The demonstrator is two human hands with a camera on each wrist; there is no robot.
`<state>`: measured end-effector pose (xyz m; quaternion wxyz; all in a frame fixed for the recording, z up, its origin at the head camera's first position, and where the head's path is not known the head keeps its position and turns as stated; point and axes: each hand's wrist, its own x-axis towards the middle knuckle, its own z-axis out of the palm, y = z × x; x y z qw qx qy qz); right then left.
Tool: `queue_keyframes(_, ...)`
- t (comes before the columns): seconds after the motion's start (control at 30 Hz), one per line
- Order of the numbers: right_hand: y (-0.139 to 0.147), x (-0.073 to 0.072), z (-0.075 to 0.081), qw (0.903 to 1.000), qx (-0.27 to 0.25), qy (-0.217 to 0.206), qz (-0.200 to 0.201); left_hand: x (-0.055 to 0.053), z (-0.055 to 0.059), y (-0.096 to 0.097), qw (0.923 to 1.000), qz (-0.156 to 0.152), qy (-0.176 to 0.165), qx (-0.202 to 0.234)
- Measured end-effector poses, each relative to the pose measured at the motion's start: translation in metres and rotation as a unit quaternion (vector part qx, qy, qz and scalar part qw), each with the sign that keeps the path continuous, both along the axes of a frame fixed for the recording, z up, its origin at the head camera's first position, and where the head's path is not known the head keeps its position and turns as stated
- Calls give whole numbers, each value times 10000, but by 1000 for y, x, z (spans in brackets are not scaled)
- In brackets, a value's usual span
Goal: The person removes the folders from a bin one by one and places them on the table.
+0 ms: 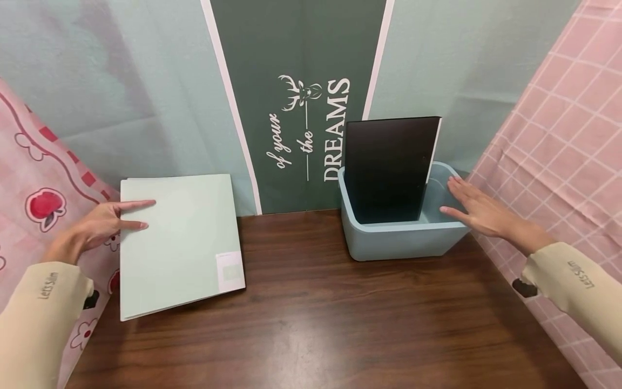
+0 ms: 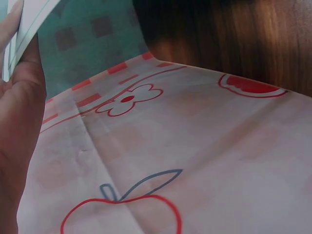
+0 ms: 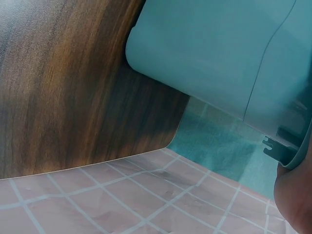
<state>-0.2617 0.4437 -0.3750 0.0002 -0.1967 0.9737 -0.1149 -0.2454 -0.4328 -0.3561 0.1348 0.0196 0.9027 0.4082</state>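
Note:
A pale green folder with a small white label at its lower right corner is over the left side of the table. At its left edge my left hand grips it, two digits on top and the others hidden beneath. The lower right edge casts a shadow on the tabletop. On the right stands a blue-grey plastic bin. A flat black folder-like thing with a white edge leans upright inside it. My right hand rests on the bin's right rim, fingers straight and thumb apart.
The brown wooden table runs between folder and bin. A grey-green printed cloth hangs behind. Pink cloth with red fruit prints borders the left side, and pink checked cloth the right.

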Motion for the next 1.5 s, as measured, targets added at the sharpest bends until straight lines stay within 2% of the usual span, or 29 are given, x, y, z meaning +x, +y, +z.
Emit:
queue_keyframes(0.23, 0, 3, -1, 10000, 7, -18, -75, -1, -13, 0, 9998, 197, -44, -84)
queue_keyframes(0.43, 0, 4, -1, 9999, 29, -40, -125, -2, -22, -1, 9987, 395, -194, 245)
queue_keyframes(0.53, 0, 4, -1, 9999, 36, -46, -148, -3, -26, -1, 9985, 440, -229, 213)
queue_keyframes(1.03, -3, 6, 1, 9996, 25, -109, -247, -17, -49, 3, 9998, 87, -151, -101)
queue_keyframes(1.23, -4, 6, 1, 9998, -14, -39, -171, -22, -51, 7, 9982, -81, -164, -567)
queue_keyframes(1.5, -6, 10, 2, 9996, -3, -101, -245, -28, -64, 5, 9986, -37, 42, -531)
